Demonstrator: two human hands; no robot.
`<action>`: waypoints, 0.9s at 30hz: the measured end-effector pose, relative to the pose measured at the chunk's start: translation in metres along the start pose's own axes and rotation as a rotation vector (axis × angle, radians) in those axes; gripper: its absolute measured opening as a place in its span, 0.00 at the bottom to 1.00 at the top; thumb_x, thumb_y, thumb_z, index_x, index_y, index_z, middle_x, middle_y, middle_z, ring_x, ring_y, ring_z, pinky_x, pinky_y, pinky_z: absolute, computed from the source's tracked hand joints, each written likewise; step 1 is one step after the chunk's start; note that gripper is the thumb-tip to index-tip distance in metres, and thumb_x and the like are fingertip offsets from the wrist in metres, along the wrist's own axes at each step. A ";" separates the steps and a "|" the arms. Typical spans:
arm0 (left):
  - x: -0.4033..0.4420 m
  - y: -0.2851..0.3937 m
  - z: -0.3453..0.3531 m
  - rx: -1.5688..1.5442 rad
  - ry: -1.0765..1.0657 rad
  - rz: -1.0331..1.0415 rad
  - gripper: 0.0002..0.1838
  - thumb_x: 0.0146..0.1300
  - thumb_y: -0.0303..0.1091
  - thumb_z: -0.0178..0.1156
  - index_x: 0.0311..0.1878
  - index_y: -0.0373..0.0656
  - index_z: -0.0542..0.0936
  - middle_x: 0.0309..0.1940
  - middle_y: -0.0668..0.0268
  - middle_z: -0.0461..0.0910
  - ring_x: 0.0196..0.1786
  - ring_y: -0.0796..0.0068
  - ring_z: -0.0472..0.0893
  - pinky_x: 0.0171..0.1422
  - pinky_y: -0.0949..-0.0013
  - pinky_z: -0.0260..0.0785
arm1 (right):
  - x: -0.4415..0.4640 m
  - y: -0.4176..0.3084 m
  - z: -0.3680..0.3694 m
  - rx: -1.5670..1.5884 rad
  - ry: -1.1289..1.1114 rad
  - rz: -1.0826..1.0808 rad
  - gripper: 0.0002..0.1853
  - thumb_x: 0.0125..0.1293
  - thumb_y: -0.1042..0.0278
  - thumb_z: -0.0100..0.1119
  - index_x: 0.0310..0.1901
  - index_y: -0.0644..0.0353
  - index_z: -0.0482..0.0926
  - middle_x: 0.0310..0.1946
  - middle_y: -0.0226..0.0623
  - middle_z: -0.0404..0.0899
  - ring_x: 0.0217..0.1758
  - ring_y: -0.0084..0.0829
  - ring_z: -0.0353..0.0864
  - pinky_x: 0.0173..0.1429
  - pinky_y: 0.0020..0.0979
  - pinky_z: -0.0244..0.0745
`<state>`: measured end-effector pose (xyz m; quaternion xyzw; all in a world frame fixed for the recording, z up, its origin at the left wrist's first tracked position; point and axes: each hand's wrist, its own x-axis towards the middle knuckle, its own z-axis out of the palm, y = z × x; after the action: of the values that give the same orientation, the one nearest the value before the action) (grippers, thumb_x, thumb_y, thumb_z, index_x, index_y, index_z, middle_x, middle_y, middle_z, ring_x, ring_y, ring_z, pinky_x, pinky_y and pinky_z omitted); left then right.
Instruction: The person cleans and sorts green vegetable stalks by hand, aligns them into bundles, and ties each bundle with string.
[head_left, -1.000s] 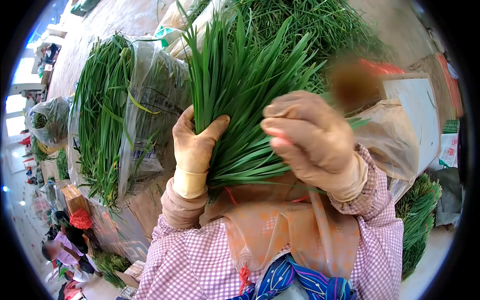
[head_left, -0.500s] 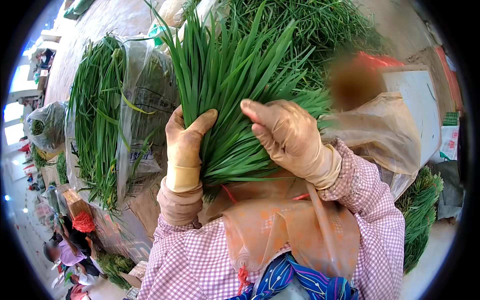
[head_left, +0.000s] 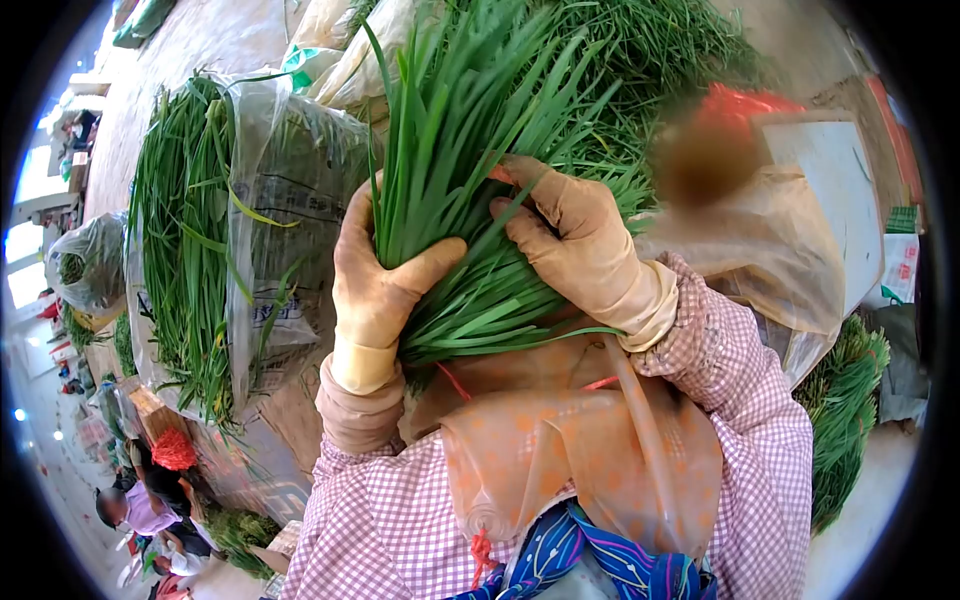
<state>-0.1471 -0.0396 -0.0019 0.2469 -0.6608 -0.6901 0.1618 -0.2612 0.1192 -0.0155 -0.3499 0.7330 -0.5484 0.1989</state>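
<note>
A bunch of long green leaves [head_left: 440, 150] stands in the grip of my left hand [head_left: 385, 270], whose thumb lies across its front. My right hand [head_left: 580, 240] is beside the bunch, thumb and fingers pinched at its right side. A leaf or two seem to be between those fingertips, but this is partly hidden. Both hands wear tan, stained gloves. More leaves spread out below and between the hands, above the translucent orange-dotted apron [head_left: 580, 440].
Plastic-wrapped leaves [head_left: 185, 240] lie at the left, and a large leaf pile [head_left: 650, 60] behind. On the right are a white board [head_left: 835, 200], brown plastic [head_left: 780, 240] and another green bundle [head_left: 840, 430]. People [head_left: 140, 505] are at lower left.
My right hand has come down and left from its raised, blurred position and now pinches at the bunch. The bunch in my left hand has shifted and is gathered more upright.
</note>
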 end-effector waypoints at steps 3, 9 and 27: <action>0.003 -0.001 0.000 0.039 0.080 -0.012 0.25 0.50 0.21 0.70 0.54 0.34 0.75 0.45 0.63 0.82 0.47 0.75 0.80 0.56 0.71 0.72 | 0.001 0.000 0.000 0.000 0.012 -0.078 0.17 0.68 0.75 0.58 0.58 0.65 0.75 0.44 0.35 0.83 0.43 0.20 0.79 0.49 0.23 0.75; 0.004 0.002 -0.002 -0.111 0.169 -0.164 0.16 0.54 0.19 0.66 0.48 0.33 0.78 0.40 0.62 0.83 0.39 0.77 0.82 0.48 0.75 0.75 | 0.000 0.004 0.002 0.232 -0.047 0.152 0.19 0.69 0.75 0.57 0.60 0.64 0.73 0.53 0.30 0.79 0.51 0.18 0.76 0.57 0.21 0.71; 0.001 0.000 -0.001 -0.160 0.228 -0.197 0.17 0.54 0.18 0.65 0.49 0.33 0.78 0.42 0.61 0.84 0.40 0.75 0.82 0.49 0.74 0.75 | 0.000 -0.007 -0.006 -0.446 0.249 -0.431 0.12 0.60 0.78 0.65 0.46 0.63 0.81 0.33 0.41 0.82 0.36 0.31 0.83 0.41 0.29 0.77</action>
<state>-0.1478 -0.0413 -0.0021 0.3733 -0.5536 -0.7206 0.1865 -0.2630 0.1220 -0.0067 -0.4622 0.7627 -0.4424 -0.0946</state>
